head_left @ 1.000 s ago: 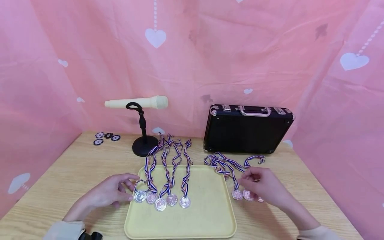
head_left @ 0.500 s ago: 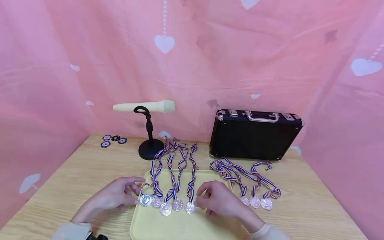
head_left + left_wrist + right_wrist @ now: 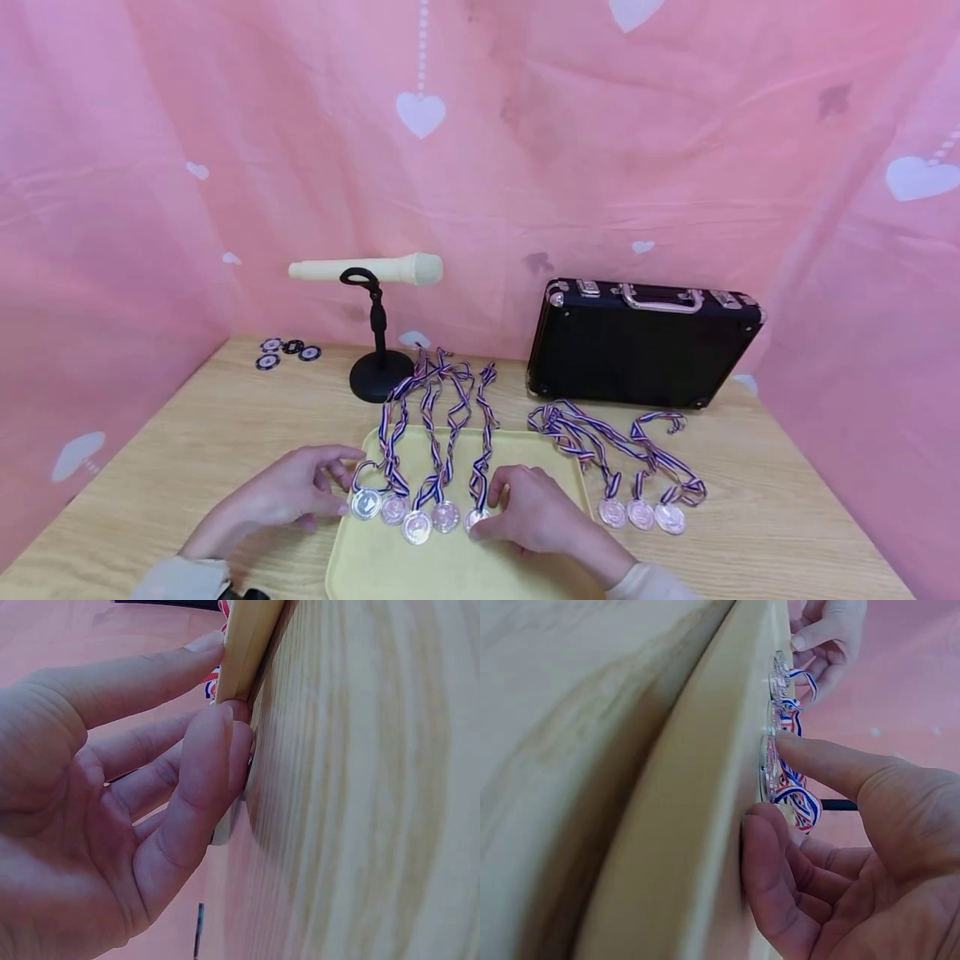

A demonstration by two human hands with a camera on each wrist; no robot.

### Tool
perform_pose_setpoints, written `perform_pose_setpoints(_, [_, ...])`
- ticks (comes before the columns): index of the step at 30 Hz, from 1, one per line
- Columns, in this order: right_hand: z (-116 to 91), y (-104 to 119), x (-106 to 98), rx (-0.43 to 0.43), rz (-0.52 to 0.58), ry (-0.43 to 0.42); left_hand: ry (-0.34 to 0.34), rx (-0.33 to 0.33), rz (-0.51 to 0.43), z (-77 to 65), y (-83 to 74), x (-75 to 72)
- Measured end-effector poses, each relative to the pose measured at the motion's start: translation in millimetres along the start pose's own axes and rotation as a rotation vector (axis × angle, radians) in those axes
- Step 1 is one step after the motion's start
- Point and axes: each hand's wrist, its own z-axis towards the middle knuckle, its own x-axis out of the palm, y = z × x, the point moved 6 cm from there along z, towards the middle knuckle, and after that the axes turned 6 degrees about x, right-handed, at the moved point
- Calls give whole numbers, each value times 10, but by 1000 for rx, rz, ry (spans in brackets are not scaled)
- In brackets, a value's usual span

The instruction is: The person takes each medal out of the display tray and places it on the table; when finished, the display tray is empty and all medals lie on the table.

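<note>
Several round, shiny medals on striped ribbons lie in a row on the pale yellow tray [image 3: 435, 575], their ribbons trailing back over its far rim. My right hand [image 3: 543, 517] is low over the tray, thumb and index finger at opposite edges of the row's rightmost medal [image 3: 473, 518], pinching it; it is partly hidden by the thumb. In the right wrist view, that medal [image 3: 769, 769] shows between those fingers. At the tray's left rim rests my left hand [image 3: 288, 492], fingers loosely bent. Its thumb and fingertips touch the rim in the left wrist view, next to the leftmost medal [image 3: 367, 503].
Right of the tray lie three more medals [image 3: 641, 514] with tangled ribbons [image 3: 592, 433]. A black briefcase [image 3: 645, 350] stands behind them. A white microphone [image 3: 367, 269] sits on a black stand [image 3: 378, 325] at the back, with several poker chips [image 3: 292, 347] at back left.
My right hand has moved left from the three medals on the right to the rightmost medal on the tray. The left hand stays at the tray's rim; the head view has shifted slightly.
</note>
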Motion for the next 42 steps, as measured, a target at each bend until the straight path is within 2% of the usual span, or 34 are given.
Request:
perform_pose_setpoints(6, [2,-21,22,-6,22,24,3,-4,5,13,-16,-4])
perform_pose_setpoints(13, [4,-38,10,-39,123,76,0,-7,2,22,-24,-22])
perform_pose_setpoints(18, [-6,-26,10,-81,201,141,-7,-10,17,-7,-3,-37])
perform_pose_setpoints(23, [-44,-40,-20,-137,240,157,-1,-25,11,-29,22,-24])
perform_pose_setpoints(28, [-98,-105,-123,-158,347,119,7,-17,12,-15,8,-4])
perform_pose_setpoints(34, [-152,-175,-383,-114,475,34,19,0,22,-1,-25,6])
perform_pose_setpoints(37, [-193,-124,-574,-108,523,-22,28,-5,23,8,-18,16])
perform_pose_setpoints(42, [-347,84,-890,-163,555,-90,28,-16,31,0,1,3])
